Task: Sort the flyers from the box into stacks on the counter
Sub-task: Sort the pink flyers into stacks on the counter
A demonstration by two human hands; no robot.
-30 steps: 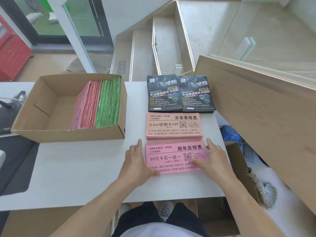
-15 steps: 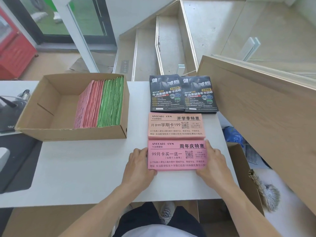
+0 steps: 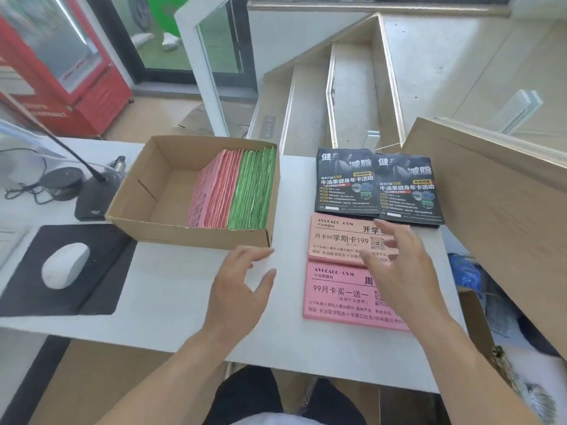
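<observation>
A cardboard box stands on the white counter and holds upright pink flyers and green flyers against its right wall. To its right lie two black flyer stacks, a salmon stack and, nearest me, a pink stack. My left hand hovers empty over the counter just in front of the box, fingers relaxed. My right hand hangs above the salmon and pink stacks with fingers spread, holding nothing.
A white mouse sits on a black pad at the left, behind it a desk microphone base and cables. A tilted wooden panel borders the counter on the right. Stairs descend beyond the far edge.
Both hands have let go of the near pink stack and lifted; the left moved left toward the box, the right moved up over the salmon stack. My view swung left.
</observation>
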